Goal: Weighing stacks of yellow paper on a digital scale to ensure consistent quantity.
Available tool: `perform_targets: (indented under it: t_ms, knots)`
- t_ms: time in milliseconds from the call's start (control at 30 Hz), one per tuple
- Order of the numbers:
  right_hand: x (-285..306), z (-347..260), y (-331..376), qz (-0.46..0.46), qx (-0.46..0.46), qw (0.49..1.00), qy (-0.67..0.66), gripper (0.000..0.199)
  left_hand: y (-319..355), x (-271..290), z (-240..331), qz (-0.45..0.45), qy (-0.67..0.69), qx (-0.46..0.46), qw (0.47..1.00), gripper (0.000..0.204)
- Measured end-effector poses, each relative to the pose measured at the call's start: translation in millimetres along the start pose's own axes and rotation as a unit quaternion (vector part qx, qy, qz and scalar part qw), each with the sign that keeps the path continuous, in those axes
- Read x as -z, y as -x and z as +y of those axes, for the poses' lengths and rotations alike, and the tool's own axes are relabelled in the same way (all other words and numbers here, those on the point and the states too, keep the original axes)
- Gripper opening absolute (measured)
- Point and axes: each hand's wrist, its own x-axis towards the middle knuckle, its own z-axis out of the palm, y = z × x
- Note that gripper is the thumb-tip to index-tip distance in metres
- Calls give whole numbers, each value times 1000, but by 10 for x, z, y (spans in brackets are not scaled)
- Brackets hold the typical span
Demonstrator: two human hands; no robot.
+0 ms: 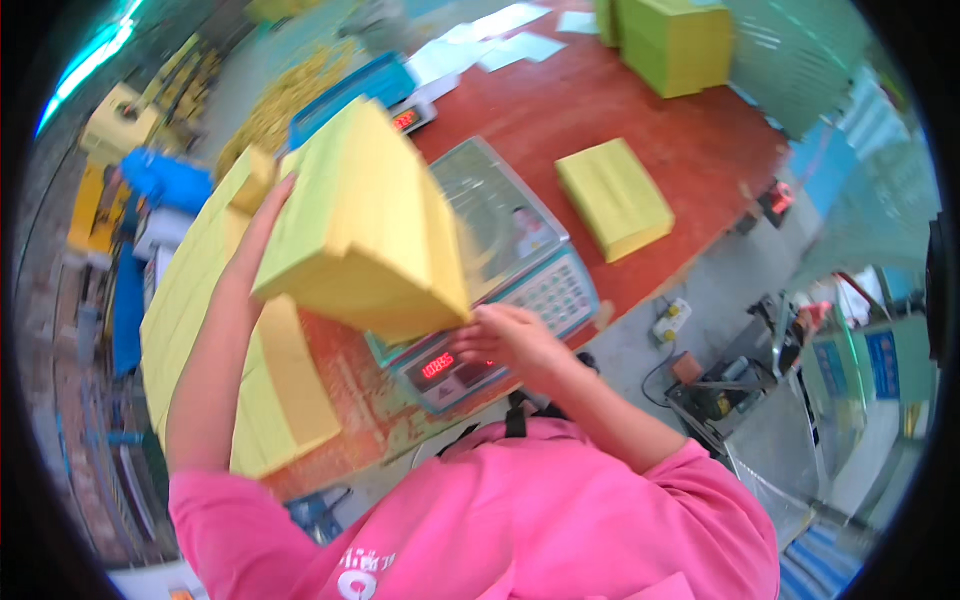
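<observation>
The left hand (274, 205) is clamped on a tilted yellow stack (375, 215) raised at the scale (550, 285), the right hand (510, 338) at its corner, grip unclear; one block (612, 195) already lies apart on the bench (690, 140), more stacks (280, 400) remaining leftward.

Held stack (375, 225), centre: plain yellow, green-tinged. Tabletop (600, 95), 1 o'clock: red. Tray (350, 92), 11 o'clock: blue. Smaller stack (615, 200), 2 o'clock: yellow. Shirt (490, 520), 6 o'clock: pink, white print.

Hazy brightness, teal glare (92, 62) upper left, slight blur, fisheye-bent edges
</observation>
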Motion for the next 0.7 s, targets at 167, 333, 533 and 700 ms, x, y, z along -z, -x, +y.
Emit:
perform_targets:
  t_ms: [167,333,533,700]
  knots:
    - [117,143,-48,-43,13,994,-99,33,-36,-115,-192,-171,46,1,984,55]
    - [166,-293,408,15,145,977,153,21,136,-492,-230,-157,75,-3,985,52]
    - [518,-1027,302,40,262,964,8,50,-162,-1089,-185,-129,138,-59,980,54]
    - [941,-2339,-204,-41,254,966,30,65,-870,-1745,108,-107,155,-86,978,55]
